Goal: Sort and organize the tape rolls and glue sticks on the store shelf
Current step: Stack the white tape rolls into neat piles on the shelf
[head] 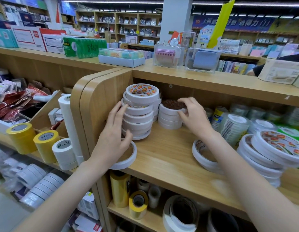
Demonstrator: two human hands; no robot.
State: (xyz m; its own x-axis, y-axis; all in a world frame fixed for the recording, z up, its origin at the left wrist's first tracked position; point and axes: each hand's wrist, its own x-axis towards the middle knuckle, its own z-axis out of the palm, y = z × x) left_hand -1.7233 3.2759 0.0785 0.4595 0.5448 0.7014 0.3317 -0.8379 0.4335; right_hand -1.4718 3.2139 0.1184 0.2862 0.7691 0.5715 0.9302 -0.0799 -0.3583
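On the wooden shelf [163, 153], at its back left corner, I see a tall stack [138, 114] of white tape rolls, leaning and uneven; about eight rolls can be counted, though the lower ones blur together. My left hand [114, 131] grips this stack from its left side, fingers curled against the upper rolls and the thumb against the lowest ones. One single roll [127, 156] lies flat at the shelf's front edge, partly under my left wrist and touching the foot of the tall stack.

Just beside the tall stack, to its right, stands a short stack [170, 117] of about four white rolls with a dark core. My right hand [194, 114] grasps its top roll, fingers curved over the far rim and the thumb pressed on the near side.

One loose roll [204, 156] rests tilted near the front, partly hidden by my right forearm. Further right, a slanting pile [269, 156] of wide, thin rolls carries printed red and yellow labels; their number cannot be told. Clear tape packs [232, 126] stand behind that pile, blurred.

On the neighbouring lower shelf to the left I count two yellow rolls [45, 144] and one white stack [66, 154]. Glue sticks cannot be made out.
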